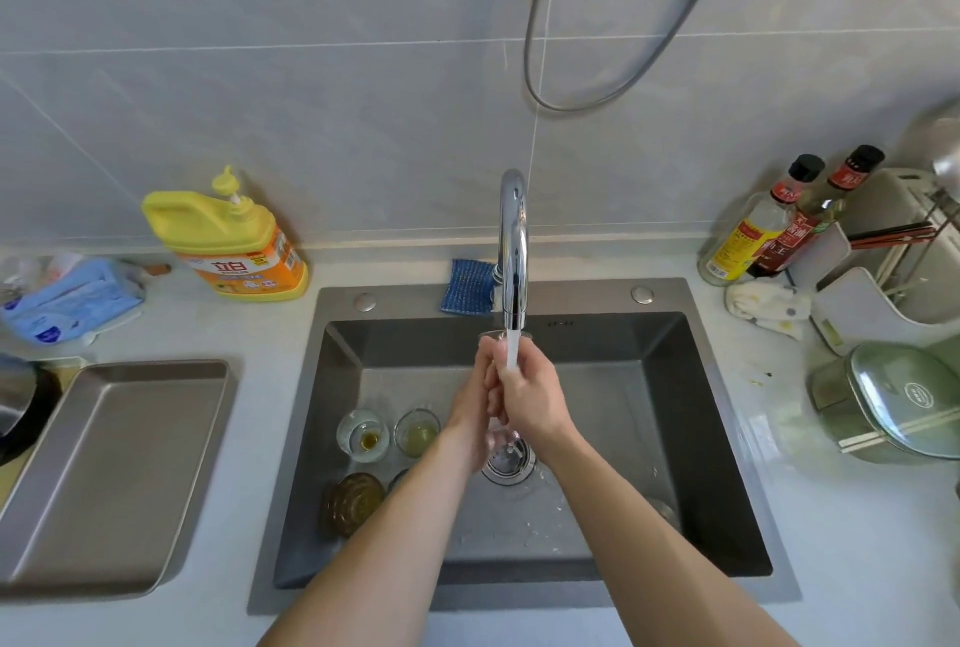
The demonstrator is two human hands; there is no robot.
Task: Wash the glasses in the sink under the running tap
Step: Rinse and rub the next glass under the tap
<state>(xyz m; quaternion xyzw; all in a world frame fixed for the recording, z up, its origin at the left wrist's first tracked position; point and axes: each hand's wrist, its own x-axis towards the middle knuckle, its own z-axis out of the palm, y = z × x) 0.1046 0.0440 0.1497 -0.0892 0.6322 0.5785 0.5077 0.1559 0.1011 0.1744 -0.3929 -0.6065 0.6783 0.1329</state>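
Note:
Both my hands hold one clear glass (501,438) upright under the chrome tap (513,251), over the drain of the dark steel sink (701,438). My left hand (475,397) wraps its left side and my right hand (532,399) grips its right side. The water stream (512,349) runs down into the glass's rim between my fingers. At the sink's left stand two clear glasses (362,434) (417,432) with yellowish dregs, and an amber ribbed glass (353,503) lies in front of them. A fourth glass is mostly hidden behind my left forearm.
A metal tray (111,477) lies left of the sink. A yellow dish soap bottle (228,241) and a blue scrub cloth (467,286) sit behind it. Sauce bottles (769,230), a rag, a utensil rack and a green lidded pot (893,407) crowd the right counter.

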